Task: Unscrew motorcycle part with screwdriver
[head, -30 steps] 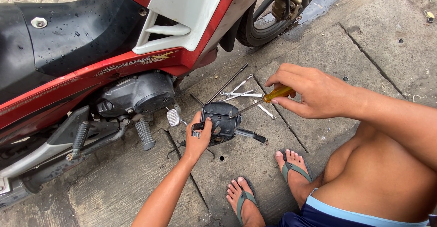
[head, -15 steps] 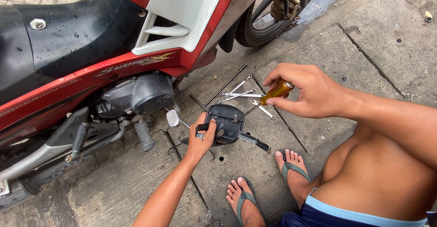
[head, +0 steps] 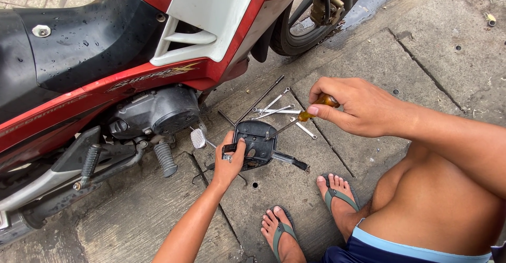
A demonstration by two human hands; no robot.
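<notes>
The right hand pinches a screwdriver by its amber handle, tip angled down into the dark cover just below. The left hand clamps the cover's near edge on the concrete; it looks rigid, light, probably greasy.

We see the right hand has tilted the amber-handled screwdriver more steeply, its tip now lowered onto the dark cover; the left hand has shifted its grip slightly along the cover's edge.
</notes>
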